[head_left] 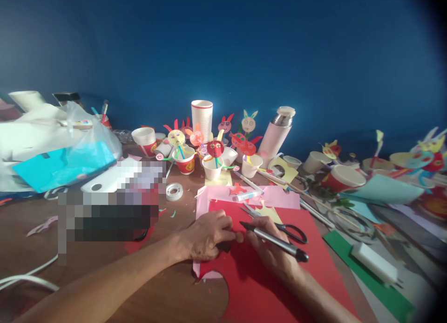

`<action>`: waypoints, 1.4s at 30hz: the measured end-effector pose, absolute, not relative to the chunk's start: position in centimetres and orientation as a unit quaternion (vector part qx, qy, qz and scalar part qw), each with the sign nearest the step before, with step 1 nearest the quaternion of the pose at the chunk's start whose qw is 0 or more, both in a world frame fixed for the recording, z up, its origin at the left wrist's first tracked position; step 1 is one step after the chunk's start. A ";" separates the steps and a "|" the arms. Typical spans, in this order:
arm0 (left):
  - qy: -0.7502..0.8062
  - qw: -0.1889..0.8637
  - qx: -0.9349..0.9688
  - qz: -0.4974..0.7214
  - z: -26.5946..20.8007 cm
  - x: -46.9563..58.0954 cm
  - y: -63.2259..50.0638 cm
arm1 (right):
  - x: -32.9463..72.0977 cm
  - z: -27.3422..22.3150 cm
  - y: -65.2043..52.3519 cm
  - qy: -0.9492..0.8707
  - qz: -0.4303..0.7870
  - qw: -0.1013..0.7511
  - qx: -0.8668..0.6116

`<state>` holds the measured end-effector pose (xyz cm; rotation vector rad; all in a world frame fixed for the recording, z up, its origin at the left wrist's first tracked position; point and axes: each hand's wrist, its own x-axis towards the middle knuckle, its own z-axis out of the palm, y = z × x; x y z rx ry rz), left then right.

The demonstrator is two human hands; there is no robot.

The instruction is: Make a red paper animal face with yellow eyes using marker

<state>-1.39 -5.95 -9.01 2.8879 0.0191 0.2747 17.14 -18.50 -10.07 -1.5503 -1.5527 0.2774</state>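
My right hand [274, 248] grips a silver-and-black marker pen [275, 243], its dark tip pointing left over a sheet of red paper [296, 285]. To its left my left hand [206, 234] rests on the same sheet, fingers curled and pressed together. A small dark piece [223, 246] shows under those fingers; what it is I cannot make out. Scissors with black handles [295, 233] lie just beyond my right hand, beside a scrap of pale yellow paper [270, 214]. Pink paper [286, 200] sticks out from under the red sheet, with a glue stick [247, 195] on it.
Paper cups with straw-and-paper figures [213, 167] line the back, near a pink thermos [275, 134] and stacked cups [201, 120]. Left are a tape roll [174, 191] and a plastic bag [92, 127]. On the right lie green card [366, 271] and a white charger [375, 262].
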 end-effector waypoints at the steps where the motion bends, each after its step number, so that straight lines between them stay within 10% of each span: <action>1: 0.008 0.122 0.988 0.093 -8.9 -1.4 -5.9 | 17.1 -9.9 -18.6 -0.616 0.116 0.457 -0.631; 42: 0.009 0.146 0.985 0.097 -8.9 -1.3 -5.8 | 17.0 -11.6 -18.9 -0.576 0.277 0.428 -0.639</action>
